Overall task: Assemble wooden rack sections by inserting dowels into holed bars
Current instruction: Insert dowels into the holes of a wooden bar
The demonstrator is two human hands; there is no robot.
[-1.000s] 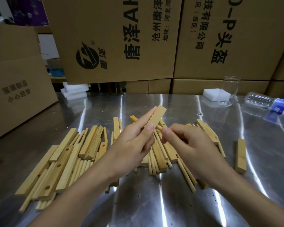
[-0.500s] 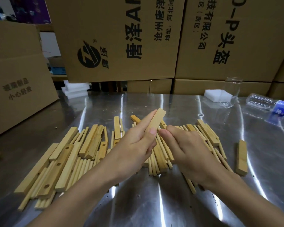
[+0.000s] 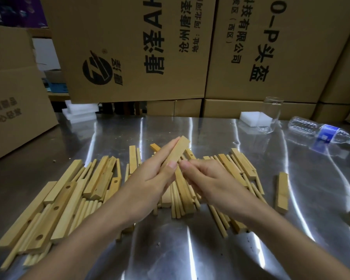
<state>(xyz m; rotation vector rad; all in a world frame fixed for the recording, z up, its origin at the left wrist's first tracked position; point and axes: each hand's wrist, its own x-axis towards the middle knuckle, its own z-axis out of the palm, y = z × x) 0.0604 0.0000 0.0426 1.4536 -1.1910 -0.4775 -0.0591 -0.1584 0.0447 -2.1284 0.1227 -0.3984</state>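
Left hand [image 3: 150, 178] still grips the raised bar [image 3: 177, 151]. Right hand [image 3: 208, 178] has moved closer, curled fingertips [image 3: 183, 164] beside the left thumb; whether it holds anything cannot be told.

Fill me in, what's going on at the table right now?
A person is working over a metal table strewn with loose wooden parts. The left hand grips a wooden bar, tilted up above the pile. The right hand brings its fingertips to the bar's lower part; whether it pinches a dowel is hidden. A holed bar and dowels lie unassembled at the left.
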